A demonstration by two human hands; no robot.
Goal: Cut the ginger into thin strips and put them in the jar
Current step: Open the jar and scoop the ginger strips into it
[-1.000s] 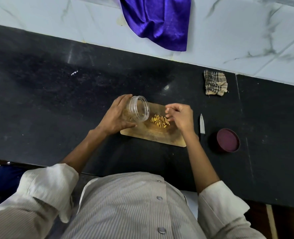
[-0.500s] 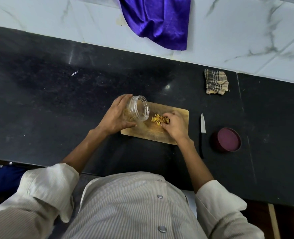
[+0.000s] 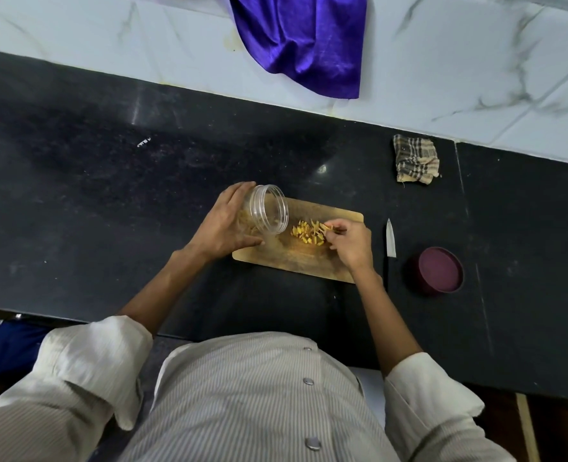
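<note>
**Ginger strips being gathered toward a tilted jar**

Since half a second ago your right hand (image 3: 350, 246) has drawn back from the middle of the pile to its right edge, uncovering more of the strips; your left hand (image 3: 224, 225) and the jar (image 3: 268, 209) have kept their place.

Nearest to you, your striped shirt (image 3: 259, 395) with its rolled sleeves fills the lower view. Beyond it, the wooden cutting board (image 3: 296, 261) lies on the black countertop (image 3: 92, 195). Your right hand rests over the board's right end, its fingers curled and pinching at a few strips on the edge of the pile of ginger strips (image 3: 309, 232), which sits mid-board. Your left hand wraps its fingers around the clear jar, holding it tipped on its side at the board's left end, mouth facing the pile and just beside it. Some strips appear to lie inside the jar already.

To the right of the board, a knife (image 3: 390, 243) lies on the counter, blade pointing away from you, and a maroon lid (image 3: 440, 270) sits beyond it. Farther back rests a folded checked cloth (image 3: 415, 159). A purple cloth (image 3: 304, 41) hangs over the marble wall (image 3: 109, 45).
</note>
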